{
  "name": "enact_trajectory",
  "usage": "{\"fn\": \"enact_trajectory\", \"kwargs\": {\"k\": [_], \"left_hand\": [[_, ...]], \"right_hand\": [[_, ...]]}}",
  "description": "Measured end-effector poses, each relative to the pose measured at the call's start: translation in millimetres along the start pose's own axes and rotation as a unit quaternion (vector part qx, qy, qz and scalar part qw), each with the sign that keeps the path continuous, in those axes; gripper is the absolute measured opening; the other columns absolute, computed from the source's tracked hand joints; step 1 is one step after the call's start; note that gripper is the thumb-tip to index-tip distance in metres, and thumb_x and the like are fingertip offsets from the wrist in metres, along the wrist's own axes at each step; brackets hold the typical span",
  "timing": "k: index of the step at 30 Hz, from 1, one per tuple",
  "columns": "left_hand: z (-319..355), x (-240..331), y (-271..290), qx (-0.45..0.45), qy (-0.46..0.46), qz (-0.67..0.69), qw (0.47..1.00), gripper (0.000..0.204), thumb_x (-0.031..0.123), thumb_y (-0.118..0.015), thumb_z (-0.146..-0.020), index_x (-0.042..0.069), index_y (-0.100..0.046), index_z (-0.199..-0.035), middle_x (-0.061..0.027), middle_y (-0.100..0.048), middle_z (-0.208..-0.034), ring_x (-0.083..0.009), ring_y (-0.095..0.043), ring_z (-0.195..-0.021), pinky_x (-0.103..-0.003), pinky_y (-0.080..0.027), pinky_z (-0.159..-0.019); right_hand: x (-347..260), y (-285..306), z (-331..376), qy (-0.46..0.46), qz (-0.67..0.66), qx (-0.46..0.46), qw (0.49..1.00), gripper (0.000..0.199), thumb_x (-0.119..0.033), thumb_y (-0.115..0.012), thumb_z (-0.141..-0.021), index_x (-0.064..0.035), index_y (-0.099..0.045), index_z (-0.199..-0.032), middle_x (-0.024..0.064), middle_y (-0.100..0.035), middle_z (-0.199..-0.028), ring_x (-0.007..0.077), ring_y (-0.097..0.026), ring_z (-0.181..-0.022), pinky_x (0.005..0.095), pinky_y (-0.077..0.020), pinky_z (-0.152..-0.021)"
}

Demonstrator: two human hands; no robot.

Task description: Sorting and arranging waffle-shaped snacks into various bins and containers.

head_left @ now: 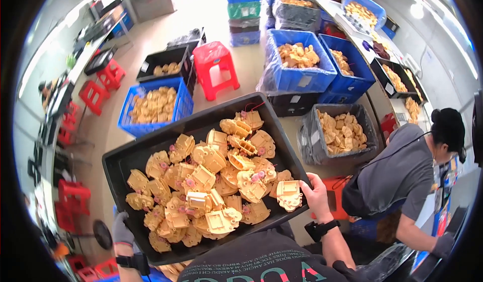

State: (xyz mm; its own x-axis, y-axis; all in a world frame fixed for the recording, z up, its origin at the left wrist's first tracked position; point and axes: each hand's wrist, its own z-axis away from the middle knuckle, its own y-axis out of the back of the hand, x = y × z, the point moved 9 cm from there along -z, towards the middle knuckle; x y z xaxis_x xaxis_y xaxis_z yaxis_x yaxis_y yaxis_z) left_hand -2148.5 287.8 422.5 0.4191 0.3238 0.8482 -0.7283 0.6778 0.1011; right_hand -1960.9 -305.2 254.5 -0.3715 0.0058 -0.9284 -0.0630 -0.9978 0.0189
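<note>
Gripping the near corners of a black tray (126, 161), both hands carry it level in front of the person's chest. The left hand (121, 230), in a grey glove, is closed over the tray's near left corner, fingers under the rim. The right hand (316, 190), bare, with a black band at the wrist, clamps the tray's near right edge, its fingers curled over the rim beside a pale yellow plastic part (289, 193). Between the two hands, the tray holds a loose heap of yellow plastic parts (211, 181), some with small pink pieces, piled more thickly toward the middle and the right end.

Beyond the tray's far left edge stands a blue slatted crate (182, 103) of similar yellow parts, and behind that a black bin (166, 58). Past the tray's far edge sits a red stool (215, 65). Off the tray's far right corner, a grey lined bin (314, 146) and blue bins (297, 78) hold more parts. To the right of the tray another person in a grey shirt (402, 166) bends over a bench.
</note>
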Motion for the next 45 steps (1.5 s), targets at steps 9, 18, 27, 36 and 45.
{"fn": "enact_trajectory", "kwargs": {"k": [9,18,27,36,45], "left_hand": [[-192.7,49.5,-81.9,-0.014,-0.006,-0.055,0.998,0.029,0.007,-0.05,-0.083,0.002,-0.062,-0.109,-0.0125,-0.067,-0.103,-0.0306,-0.065,-0.095,-0.044,-0.054,-0.087],[-284.7,109.3,-236.3,-0.023,0.035,-0.037,0.998,0.036,0.005,-0.046,-0.086,0.005,-0.057,-0.12,-0.0127,-0.064,-0.113,-0.0309,-0.063,-0.102,-0.045,-0.054,-0.09],[-490.2,193.9,-418.3,-0.07,0.053,-0.134,0.987,0.043,0.002,-0.048,-0.08,0.004,-0.057,-0.122,-0.0112,-0.066,-0.108,-0.0259,-0.066,-0.093,-0.036,-0.055,-0.084],[-722.2,181.7,-632.2,-0.19,0.024,-0.26,0.946,0.037,0.008,-0.051,-0.084,0.006,-0.058,-0.121,-0.0087,-0.066,-0.107,-0.0241,-0.065,-0.097,-0.037,-0.055,-0.085],[-756.4,127.0,-881.9,-0.291,0.095,-0.252,0.918,0.043,0.005,-0.053,-0.083,0.003,-0.058,-0.126,-0.0051,-0.065,-0.109,-0.0152,-0.06,-0.098,-0.026,-0.047,-0.087]], "right_hand": [[-25.7,-27.7,-159.6,-0.071,-0.006,0.032,0.997,0.024,-0.007,-0.064,-0.087,0.0018,-0.059,-0.109,0.002,-0.066,-0.085,0.0049,-0.059,-0.075,0.023,-0.0496,-0.067],[-41.3,-70.4,-339.4,-0.09,0.023,0.001,0.996,0.022,-0.009,-0.065,-0.088,0.0016,-0.06,-0.106,0.0005,-0.064,-0.081,0.0047,-0.057,-0.072,0.0213,-0.048,-0.066],[-50.3,-92.2,-460.3,-0.131,-0.003,0.102,0.986,0.021,-0.008,-0.064,-0.09,0.0011,-0.059,-0.108,-0.0008,-0.064,-0.085,0.0026,-0.056,-0.074,0.0199,-0.0471,-0.066],[-43.7,-51.3,-562.2,-0.151,-0.054,0.273,0.949,0.023,-0.008,-0.064,-0.089,0.0013,-0.056,-0.108,0.0026,-0.064,-0.088,0.0065,-0.059,-0.077,0.0218,-0.0478,-0.068],[-50.4,14.1,-619.1,-0.17,-0.048,0.389,0.904,0.019,-0.006,-0.061,-0.089,0.0018,-0.056,-0.106,0.0024,-0.064,-0.087,0.0065,-0.058,-0.076,0.0224,-0.0471,-0.068]]}}
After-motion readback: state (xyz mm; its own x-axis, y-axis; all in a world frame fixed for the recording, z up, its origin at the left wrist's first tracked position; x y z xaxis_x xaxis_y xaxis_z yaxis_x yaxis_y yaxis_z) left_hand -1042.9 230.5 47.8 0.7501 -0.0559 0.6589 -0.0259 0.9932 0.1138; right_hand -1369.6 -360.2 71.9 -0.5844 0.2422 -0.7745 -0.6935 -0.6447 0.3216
